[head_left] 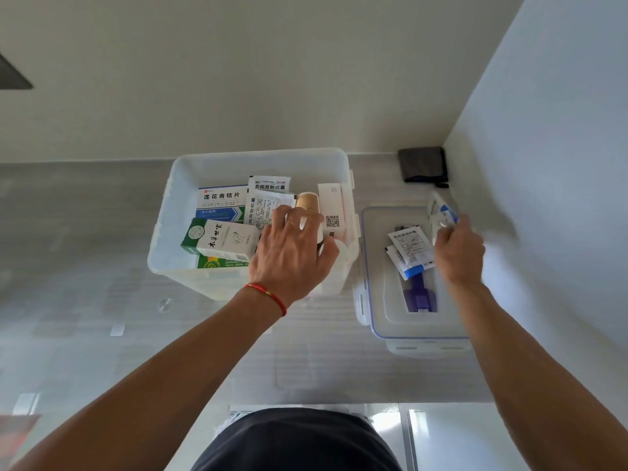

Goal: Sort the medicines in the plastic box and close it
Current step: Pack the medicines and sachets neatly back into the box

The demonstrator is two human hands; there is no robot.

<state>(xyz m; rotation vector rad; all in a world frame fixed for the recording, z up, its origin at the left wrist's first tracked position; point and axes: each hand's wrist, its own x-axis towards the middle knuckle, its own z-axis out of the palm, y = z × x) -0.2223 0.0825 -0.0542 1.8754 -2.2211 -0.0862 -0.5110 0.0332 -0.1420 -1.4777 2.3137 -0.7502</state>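
Note:
A clear plastic box [176, 212] stands open on the counter with several medicine cartons inside, among them a blue and white one [221, 202] and a green and white one [221, 241]. My left hand [292, 253] reaches into the box, fingers spread over a beige bottle [307, 203] and a white carton [331, 205]. To the right the box's lid [384, 321] lies upside down with white sachets [409, 248] and a purple item [419, 294] on it. My right hand [458, 249] holds a white and blue packet [440, 210] above the lid.
A dark folded pouch [423, 164] lies in the back right corner by the wall. The grey counter [85, 249] stretches left of the box. Its front edge runs just before my body.

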